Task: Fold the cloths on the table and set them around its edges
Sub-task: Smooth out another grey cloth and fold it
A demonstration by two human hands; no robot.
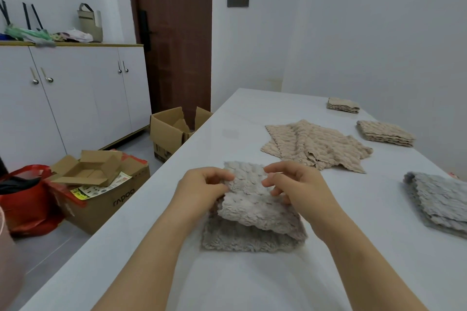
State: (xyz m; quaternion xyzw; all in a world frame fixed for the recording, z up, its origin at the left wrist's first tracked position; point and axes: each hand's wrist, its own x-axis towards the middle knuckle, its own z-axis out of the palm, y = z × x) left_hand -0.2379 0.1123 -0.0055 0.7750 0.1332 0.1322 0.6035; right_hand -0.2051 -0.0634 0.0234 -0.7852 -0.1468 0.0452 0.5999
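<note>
Bench: white glossy bench (151, 235) runs away from the person; its left side is open to the floor.
Cloth in hand: grey plush square cloth (252, 212), nearest thing, in the middle of the bench's near part. The lower layer lies flat and the upper layer is lifted off it.
Left grip: left grip (204, 189), fingers curled, pinches the lifted layer's far left corner.
Right grip: right grip (298, 189), thumb and fingertips closed on the far right corner.
Axis: doubled as it is, the long axis runs left to right across the person. The free edge points away, toward the bench's far end. The fold appears to sit at the near right, partly hidden.
Risk, alignment: the two pinches look unequal in height, so the layer may land skewed and the corners miss.
Risk, slip: thick pile gives little purchase. If one corner dropped, the flap would sag and crease.
Risk, drag: the surface looks slick, so tugging the flap could slide the lower layer along.
Risk, spring: the bulky pile may puff open once released.
Grey stack: folded grey plush stack (439, 204) at the right edge, well apart.
Beige heap: unfolded beige scalloped cloths (316, 146) beyond the hands, overlapping.
Beige stacks: folded beige stack (385, 132) along the right edge; second folded beige stack (343, 105) farther on.
</note>
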